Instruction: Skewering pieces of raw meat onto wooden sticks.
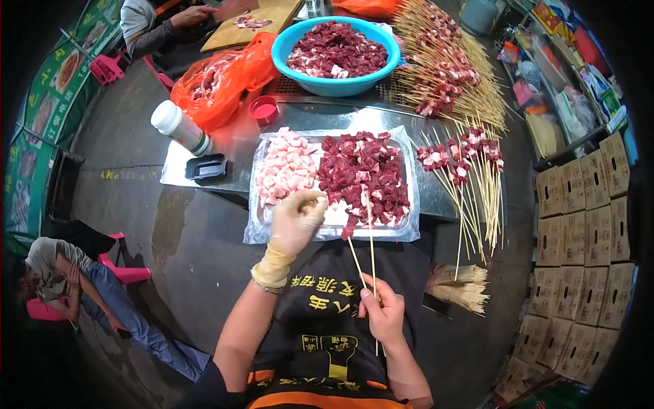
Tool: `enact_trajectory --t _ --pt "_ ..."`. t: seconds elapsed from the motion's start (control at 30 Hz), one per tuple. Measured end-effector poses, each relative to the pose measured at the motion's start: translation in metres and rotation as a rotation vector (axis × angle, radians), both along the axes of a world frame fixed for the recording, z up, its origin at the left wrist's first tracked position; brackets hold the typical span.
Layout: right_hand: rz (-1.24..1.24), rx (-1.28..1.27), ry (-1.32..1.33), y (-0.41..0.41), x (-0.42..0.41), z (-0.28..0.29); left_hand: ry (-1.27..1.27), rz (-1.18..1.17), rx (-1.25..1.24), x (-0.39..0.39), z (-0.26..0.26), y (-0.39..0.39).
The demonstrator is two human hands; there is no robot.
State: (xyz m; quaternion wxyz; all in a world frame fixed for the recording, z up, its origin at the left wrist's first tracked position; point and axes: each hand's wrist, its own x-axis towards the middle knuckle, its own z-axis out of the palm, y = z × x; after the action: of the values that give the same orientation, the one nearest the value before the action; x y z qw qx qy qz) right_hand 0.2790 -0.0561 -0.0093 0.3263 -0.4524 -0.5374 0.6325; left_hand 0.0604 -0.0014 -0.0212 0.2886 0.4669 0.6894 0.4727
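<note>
My right hand (382,311) grips two bamboo skewers (372,255) below the tray. One skewer has a dark red meat cube (349,228) at its tip; the other's upper end lies over the red meat. My left hand (298,220), in a thin glove with a yellowish cuff, is curled over the tray's near side, its fingertips drawn together. Whether a piece is pinched there is unclear. The plastic-lined metal tray (332,234) holds pale fat cubes (286,166) on the left and dark red meat cubes (363,171) on the right.
Loaded skewers (462,153) overhang the table's right edge, below a larger pile (444,66). Behind the tray are a blue basin (334,87) of meat and a red plastic bag (255,64). A white bottle (179,128) stands left. Bundled skewers (460,289) sit lower right. Two people are nearby.
</note>
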Motion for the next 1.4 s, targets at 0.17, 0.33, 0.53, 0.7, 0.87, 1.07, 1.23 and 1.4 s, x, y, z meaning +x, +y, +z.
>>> enact_trajectory --t 0.17,0.33,0.53,0.7,0.87,1.07,1.23,1.4 --pt "0.073 0.048 -0.015 -0.001 0.0 0.009 -1.04 0.046 0.079 -0.005 0.005 -0.005" --pt "0.08 0.093 -0.039 0.001 0.0 0.015 -1.182 0.038 0.06 -0.001 0.009 -0.008" --pt "0.074 0.114 -0.112 0.001 0.004 0.021 -1.169 -0.023 0.086 0.0 0.007 -0.008" --pt "0.075 0.125 -0.174 0.001 0.005 0.029 -1.105 -0.029 0.055 0.005 0.011 -0.011" --pt "0.03 0.176 -0.113 -0.007 0.0 0.013 -1.25 -0.017 0.068 0.016 0.011 -0.011" --pt "-0.041 0.223 -0.09 -0.002 -0.009 -0.004 -1.208 -0.122 -0.069 0.029 0.008 -0.012" --pt "-0.24 0.112 0.0 0.014 -0.012 -0.009 -0.562 -0.113 -0.056 0.041 0.007 0.004" --pt "-0.265 0.091 0.027 0.016 -0.001 -0.008 0.579 -0.093 0.128 0.037 0.005 0.036"
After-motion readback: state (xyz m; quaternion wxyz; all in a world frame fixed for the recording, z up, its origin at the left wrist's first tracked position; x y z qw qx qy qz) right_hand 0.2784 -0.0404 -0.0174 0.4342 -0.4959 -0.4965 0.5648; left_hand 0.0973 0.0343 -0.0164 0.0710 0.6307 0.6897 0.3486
